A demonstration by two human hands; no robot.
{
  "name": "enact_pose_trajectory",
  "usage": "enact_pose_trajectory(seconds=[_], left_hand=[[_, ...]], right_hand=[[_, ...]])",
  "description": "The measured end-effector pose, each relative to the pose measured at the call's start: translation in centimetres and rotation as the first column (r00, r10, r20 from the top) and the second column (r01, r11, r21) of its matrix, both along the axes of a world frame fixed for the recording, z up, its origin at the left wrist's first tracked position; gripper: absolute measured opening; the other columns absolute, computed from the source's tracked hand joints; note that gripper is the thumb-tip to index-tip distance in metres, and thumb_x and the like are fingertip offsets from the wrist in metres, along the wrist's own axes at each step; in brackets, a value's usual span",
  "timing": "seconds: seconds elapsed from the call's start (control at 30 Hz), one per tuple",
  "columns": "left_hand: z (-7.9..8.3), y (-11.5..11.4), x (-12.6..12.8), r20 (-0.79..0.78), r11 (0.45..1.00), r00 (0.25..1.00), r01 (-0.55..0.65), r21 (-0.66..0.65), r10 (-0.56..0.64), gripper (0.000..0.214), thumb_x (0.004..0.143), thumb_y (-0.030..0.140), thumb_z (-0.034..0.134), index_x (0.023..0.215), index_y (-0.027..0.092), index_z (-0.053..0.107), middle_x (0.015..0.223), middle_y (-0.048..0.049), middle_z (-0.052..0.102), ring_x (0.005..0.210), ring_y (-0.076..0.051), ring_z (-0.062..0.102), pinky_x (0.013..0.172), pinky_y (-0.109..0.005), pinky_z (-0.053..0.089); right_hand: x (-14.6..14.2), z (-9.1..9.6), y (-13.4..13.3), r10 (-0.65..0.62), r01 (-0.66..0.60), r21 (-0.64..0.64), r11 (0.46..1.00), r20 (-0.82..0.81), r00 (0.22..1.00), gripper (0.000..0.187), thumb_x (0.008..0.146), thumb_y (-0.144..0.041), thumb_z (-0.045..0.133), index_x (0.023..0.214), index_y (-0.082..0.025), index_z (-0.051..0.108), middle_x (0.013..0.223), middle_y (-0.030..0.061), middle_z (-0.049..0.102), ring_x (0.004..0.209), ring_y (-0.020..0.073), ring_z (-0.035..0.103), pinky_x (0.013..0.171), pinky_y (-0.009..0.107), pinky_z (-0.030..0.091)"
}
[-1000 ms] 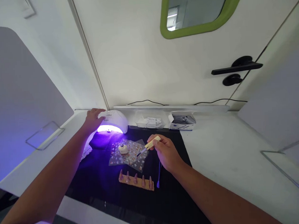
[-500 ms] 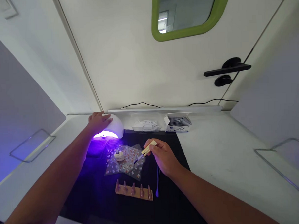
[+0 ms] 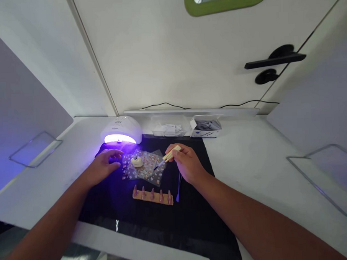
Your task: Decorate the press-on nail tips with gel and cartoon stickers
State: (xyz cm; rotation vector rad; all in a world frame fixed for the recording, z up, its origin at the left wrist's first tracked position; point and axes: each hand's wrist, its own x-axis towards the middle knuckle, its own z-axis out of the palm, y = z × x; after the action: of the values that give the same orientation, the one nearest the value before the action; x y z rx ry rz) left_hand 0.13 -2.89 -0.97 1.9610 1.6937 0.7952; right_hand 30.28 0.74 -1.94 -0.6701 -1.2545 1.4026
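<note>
Slanting down-left to its bristles [image 3: 156, 168], the brush [image 3: 170, 154] is clamped in right fingers [image 3: 179, 156], left fingers [image 3: 114, 152] apart.

"What's beyond your right fingers [image 3: 180, 157]?"
"Straight past them, a clear tray [image 3: 154, 130] of white packets [image 3: 173, 129]; past and rightward, an open box [image 3: 204, 134]. High above my fingers, a green frame [image 3: 231, 5]; up right, a black handle [image 3: 276, 60]."
</note>
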Motion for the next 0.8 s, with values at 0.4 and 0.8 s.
enact_pose_trajectory(seconds=[0.4, 0.8], left_hand=[[-0.5, -0.2, 1.2, -0.024, 0.994, 0.995, 0.091, -0.057, -0.092, 0.051, 0.078, 0.031, 0.068, 0.128, 0.023, 0.061, 0.105, -0.0062, 0.067, 0.097, -0.024, 0.063, 0.087, -0.041, 0.052], [-0.8, 1.6, 3.9, 0.061, 0.993, 0.991, 0.116, 0.025, -0.117, 0.025, 0.075, 0.035, 0.076, 0.096, 0.021, 0.073, 0.107, -0.0074, 0.071, 0.110, -0.029, 0.060, 0.105, -0.049, 0.044]], right_hand=[[-0.3, 0.2, -0.2, 0.014, -0.014, 0.002, 1.000, -0.024, 1.000, 0.016, 0.073, -0.035, 0.076, 0.069, -0.020, 0.074, 0.064, -0.0005, 0.067, 0.058, 0.0124, 0.056, 0.060, 0.028, 0.046], [-0.6, 0.0, 0.1, -0.018, 0.018, 0.000, 1.000, -0.055, 0.998, 0.017, 0.072, -0.038, 0.077, 0.069, -0.021, 0.074, 0.066, -0.0005, 0.068, 0.058, 0.0121, 0.056, 0.059, 0.028, 0.046]])
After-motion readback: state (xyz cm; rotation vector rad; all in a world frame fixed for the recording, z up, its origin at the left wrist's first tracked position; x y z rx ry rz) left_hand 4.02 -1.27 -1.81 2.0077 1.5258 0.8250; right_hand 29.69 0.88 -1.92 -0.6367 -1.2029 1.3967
